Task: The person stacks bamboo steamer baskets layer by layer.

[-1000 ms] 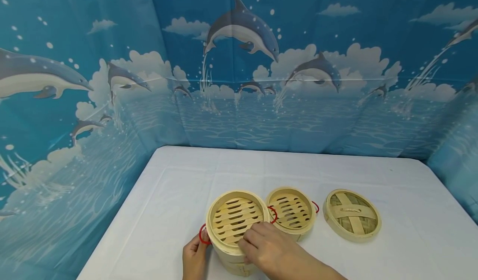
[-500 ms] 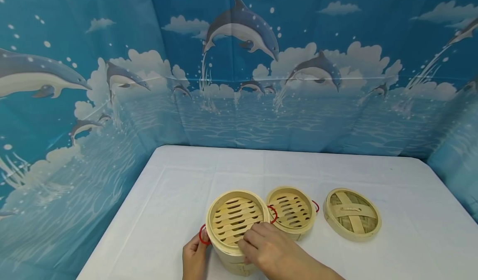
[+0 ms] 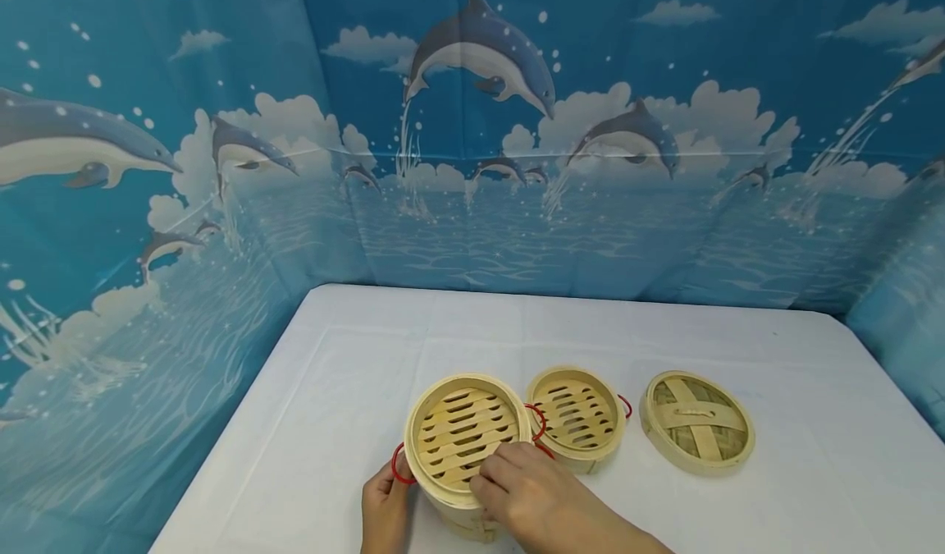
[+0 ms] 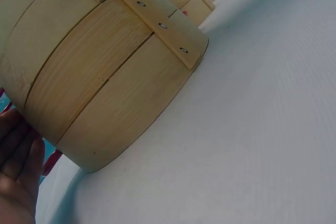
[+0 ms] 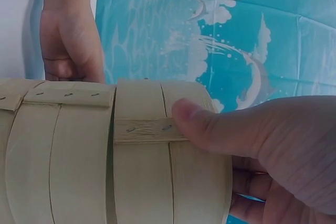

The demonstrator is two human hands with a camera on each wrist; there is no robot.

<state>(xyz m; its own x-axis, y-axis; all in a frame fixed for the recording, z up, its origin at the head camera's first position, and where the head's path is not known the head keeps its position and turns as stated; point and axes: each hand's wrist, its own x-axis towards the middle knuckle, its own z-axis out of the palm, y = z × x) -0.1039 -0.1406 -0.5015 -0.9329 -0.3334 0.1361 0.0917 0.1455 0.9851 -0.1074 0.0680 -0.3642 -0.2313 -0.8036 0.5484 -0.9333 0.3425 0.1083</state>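
Note:
A stack of round bamboo steamer baskets (image 3: pixel 465 515) stands at the near middle of the table in the head view. My right hand (image 3: pixel 527 484) grips the near right rim of the slatted top basket (image 3: pixel 468 435). In the right wrist view, its thumb presses the outer wall, fingers over the rim, and a dark gap shows under this basket. My left hand (image 3: pixel 386 496) holds the stack's left side with curled fingers, close to a red handle (image 3: pixel 402 465). The left wrist view shows the lower basket (image 4: pixel 121 98) resting on the white cloth.
Another slatted steamer basket (image 3: pixel 576 414) with a red handle stands just behind and right of the stack. Farther right lies the woven bamboo lid (image 3: pixel 697 423). The white-covered table (image 3: pixel 384 332) ends at a dolphin-printed curtain (image 3: pixel 472 234).
The top basket has shifted up slightly under my right hand, and a second red handle now shows below it on the right. The left hand has hardly moved.

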